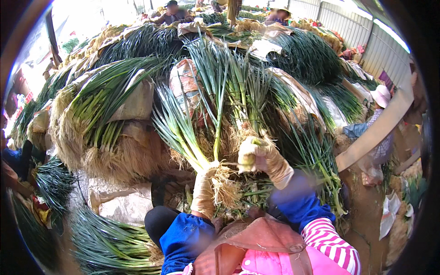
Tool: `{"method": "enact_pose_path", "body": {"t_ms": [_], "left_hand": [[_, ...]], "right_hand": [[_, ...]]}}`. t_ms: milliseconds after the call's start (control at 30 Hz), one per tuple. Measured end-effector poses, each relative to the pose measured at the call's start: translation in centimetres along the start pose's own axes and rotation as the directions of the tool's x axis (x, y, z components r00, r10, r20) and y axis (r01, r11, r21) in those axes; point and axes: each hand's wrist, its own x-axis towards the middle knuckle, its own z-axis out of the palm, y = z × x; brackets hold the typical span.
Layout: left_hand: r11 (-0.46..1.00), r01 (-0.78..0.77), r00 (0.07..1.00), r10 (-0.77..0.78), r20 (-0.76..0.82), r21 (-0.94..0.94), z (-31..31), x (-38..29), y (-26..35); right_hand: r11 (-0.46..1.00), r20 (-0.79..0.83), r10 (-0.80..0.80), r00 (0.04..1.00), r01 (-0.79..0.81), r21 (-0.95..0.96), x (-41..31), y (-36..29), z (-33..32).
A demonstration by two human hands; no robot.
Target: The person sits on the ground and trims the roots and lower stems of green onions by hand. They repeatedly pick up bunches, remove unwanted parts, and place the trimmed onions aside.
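Note:
My left hand [203,189], in a pale glove, is closed round the base of a few green onions [192,151]; their leaves fan up and away, and their tangled roots [223,182] hang over its right side. To the right, my right hand [257,156], also gloved, has its fingers curled in; a yellow-green patch shows at them, and I cannot tell whether it is a plant piece or a glove stain. Just beyond that hand stand more green onions [245,89] with rooty bases. Cut or loose green stalks [256,192] lie below, between my knees.
Root-heavy green onion bundles [103,113] are heaped at the left over sacking. Another pile [113,240] lies at lower left. Big covered heaps [302,55] stand ahead. A co-worker in a pale hat [381,96] is at the right, by a curved pale strip [378,132].

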Motion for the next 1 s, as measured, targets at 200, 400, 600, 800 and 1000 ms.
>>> {"method": "enact_pose_path", "body": {"t_ms": [200, 400, 600, 800, 1000], "left_hand": [[0.968, 0.048, 0.968, 0.015, 0.251, -0.244, -0.6, -0.9, 0.3], [0.960, 0.010, 0.949, 0.080, 0.305, -0.280, -0.4, -1.6, -0.3], [0.974, 0.031, 0.967, 0.027, 0.251, -0.224, 0.2, -2.6, 0.4], [0.973, 0.108, 0.956, -0.046, 0.289, -0.202, 0.8, -2.1, 0.6], [0.971, 0.012, 0.974, 0.043, 0.220, -0.240, -0.2, -1.2, -0.1]], "right_hand": [[-0.210, -0.484, 0.216, 0.848, -0.444, -0.871, 0.8, 0.7, -3.8], [0.975, -0.266, 0.193, 0.944, -0.215, -0.055, 5.2, 6.5, -5.8], [0.996, -0.281, 0.078, 0.956, -0.086, -0.015, 7.1, 7.1, -6.0], [0.838, -0.565, -0.085, 0.821, -0.248, -0.486, 7.1, 5.6, -6.3], [0.765, -0.544, -0.153, 0.825, -0.249, -0.594, 6.8, 7.4, -5.4]]}}
